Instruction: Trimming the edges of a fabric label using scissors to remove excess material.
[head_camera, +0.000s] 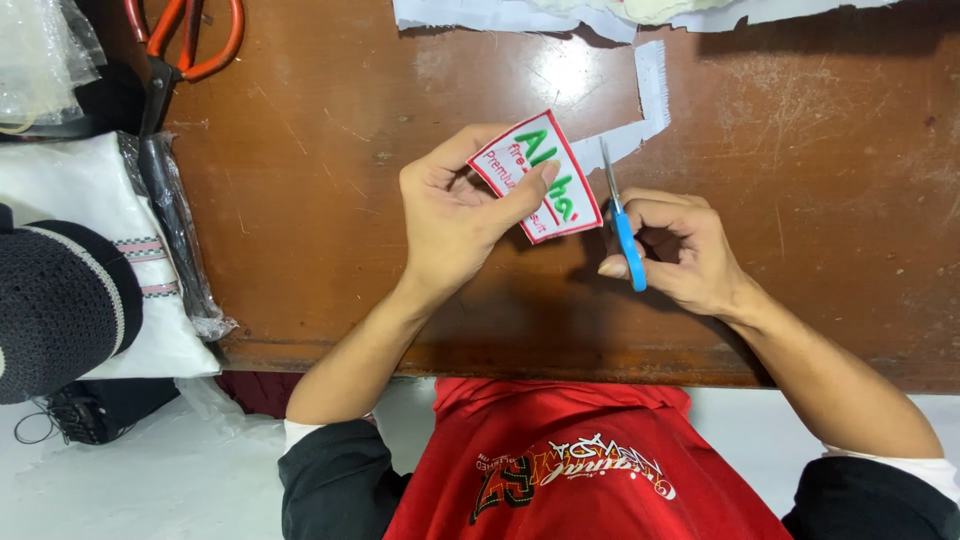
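Over the near edge of the brown table (300, 200), the left hand (455, 215) pinches a patch (540, 175), thumb on its face and the other fingers curled behind it. That patch is white with a red border and green and red embroidery, held tilted just above the tabletop. Just right of the patch, the right hand (675, 250) is closed around small scissors (622, 220) with blue handles; their slim blades point away from the person and lie along the patch's right edge, nearly together, though I cannot tell whether they touch the cloth. Beyond the patch, a frayed white strip (645, 100) lies on the table, and more white cloth (560, 15) sits at the far edge. Far left of the patch lie large orange-handled shears (175, 60), with folded white fabric (90, 240) in clear wrap and a dark knitted cap (60, 305) nearer the person.
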